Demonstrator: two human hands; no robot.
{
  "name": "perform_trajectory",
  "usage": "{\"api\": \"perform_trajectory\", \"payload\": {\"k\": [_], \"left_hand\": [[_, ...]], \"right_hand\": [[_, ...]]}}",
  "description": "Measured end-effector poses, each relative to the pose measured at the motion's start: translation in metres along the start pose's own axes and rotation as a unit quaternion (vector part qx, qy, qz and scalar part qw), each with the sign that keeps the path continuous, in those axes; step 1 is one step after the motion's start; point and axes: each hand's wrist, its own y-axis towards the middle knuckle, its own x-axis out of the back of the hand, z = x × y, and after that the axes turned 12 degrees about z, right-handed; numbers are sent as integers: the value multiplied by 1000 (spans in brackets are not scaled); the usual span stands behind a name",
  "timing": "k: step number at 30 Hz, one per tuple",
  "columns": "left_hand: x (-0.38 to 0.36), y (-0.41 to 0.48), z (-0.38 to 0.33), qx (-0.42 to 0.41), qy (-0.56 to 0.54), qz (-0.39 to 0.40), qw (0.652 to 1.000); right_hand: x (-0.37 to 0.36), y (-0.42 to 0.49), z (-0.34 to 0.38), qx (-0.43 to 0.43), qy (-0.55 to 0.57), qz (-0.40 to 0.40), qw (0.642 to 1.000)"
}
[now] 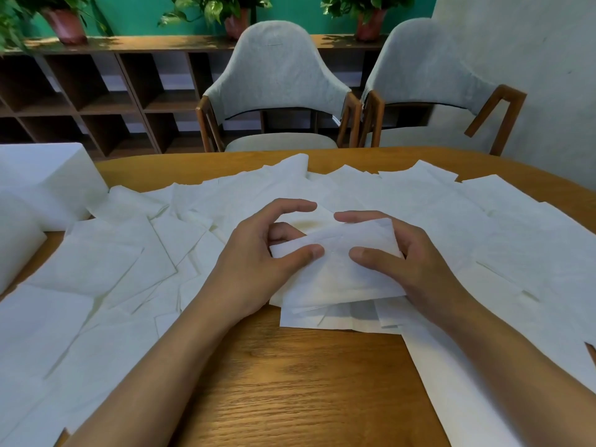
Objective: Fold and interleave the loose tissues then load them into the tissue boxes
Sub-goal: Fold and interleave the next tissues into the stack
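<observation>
A small stack of folded white tissues (338,279) is held just above the wooden table (290,382) at the centre. My left hand (258,262) pinches its left end, thumb on top and fingers curled behind. My right hand (409,262) grips the right end, thumb pressing the top sheet, index finger over the far edge. Several loose white tissues (113,269) lie spread over the table to the left, behind and to the right (516,246). A white tissue box (48,185) stands at the far left, and another white box (16,240) sits in front of it.
Two grey upholstered chairs (277,88) with wooden arms stand at the table's far side. Behind them runs a dark wooden shelf unit (96,91) with potted plants on top. Bare wood shows in front of my hands, near the front edge.
</observation>
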Motion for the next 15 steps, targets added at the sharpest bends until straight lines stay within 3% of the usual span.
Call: {"api": "perform_trajectory", "payload": {"k": [5,15], "left_hand": [[1,1,2,15,-20,3,1000],[-1,1,4,-8,-7,-13,1000]], "right_hand": [[5,1,0,-7,-2,21,1000],[-1,1,2,-15,-32,-22,999]]}}
